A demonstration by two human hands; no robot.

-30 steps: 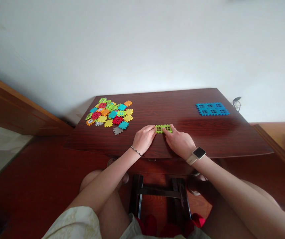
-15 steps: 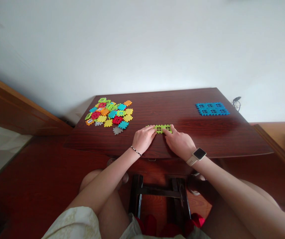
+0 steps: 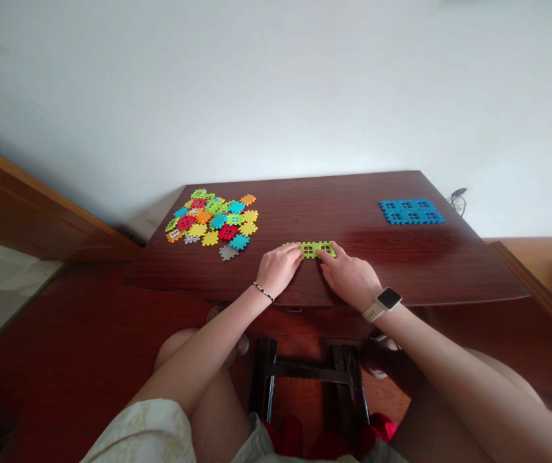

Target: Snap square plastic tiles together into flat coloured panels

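Left hand [image 3: 280,265], apart from a heap of multicoloured interlocking tiles [image 3: 217,222] on its left, grips and covers the left end of a lime-green window-tile strip [image 3: 311,244] at the middle of the wooden table's [image 3: 314,206] near side; the right hand [image 3: 350,275] holds the other end with thumb and forefinger. Farther right lies a blue window panel [image 3: 408,211]. Pressing toothed edges together seems in hand; the next move would call for aligned teeth.

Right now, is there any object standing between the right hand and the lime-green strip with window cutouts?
Nothing visible does: the right hand touches the lime-green strip directly, and the left hand lies over its left part.
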